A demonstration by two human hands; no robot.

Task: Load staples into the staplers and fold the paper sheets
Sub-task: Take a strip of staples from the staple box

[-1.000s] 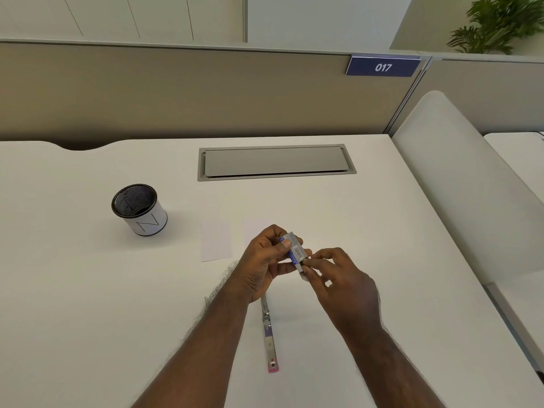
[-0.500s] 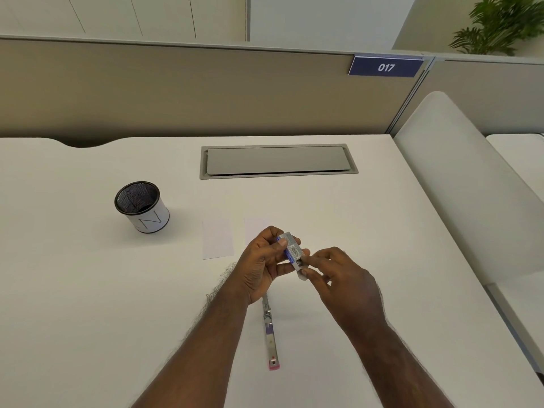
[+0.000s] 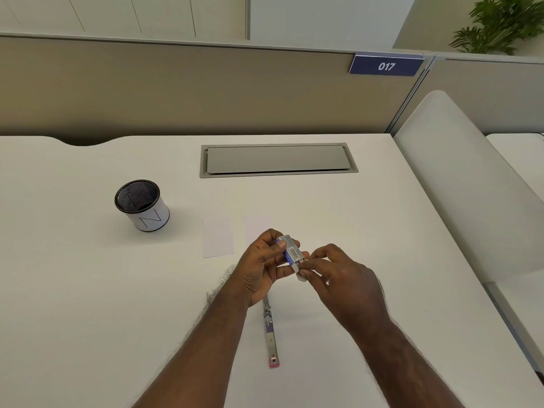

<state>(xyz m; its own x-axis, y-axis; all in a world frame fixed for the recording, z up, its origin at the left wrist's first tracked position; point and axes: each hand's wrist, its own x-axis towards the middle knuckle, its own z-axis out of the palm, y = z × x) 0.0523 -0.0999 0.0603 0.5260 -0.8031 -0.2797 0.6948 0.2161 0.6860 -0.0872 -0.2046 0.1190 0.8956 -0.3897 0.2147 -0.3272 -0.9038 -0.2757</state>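
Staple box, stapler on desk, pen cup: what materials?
Staple box: looks like printed cardboard, with barcode label and pale inner tray. Stapler: bright, reflective metal rail, likely steel; pink end probably plastic. Pen cup: dark mesh inside, probably wire, outer wall white with a matte look, material unclear.

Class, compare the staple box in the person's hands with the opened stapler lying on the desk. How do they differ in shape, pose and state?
The staple box is short and blocky; the stapler is long and thin. The box is held off the desk by the left hand, while the right hand pinches its end; the stapler lies flat and untouched. The box carries a barcode label with blue print; the stapler is bare metal with a pink tip. Both are small office items.
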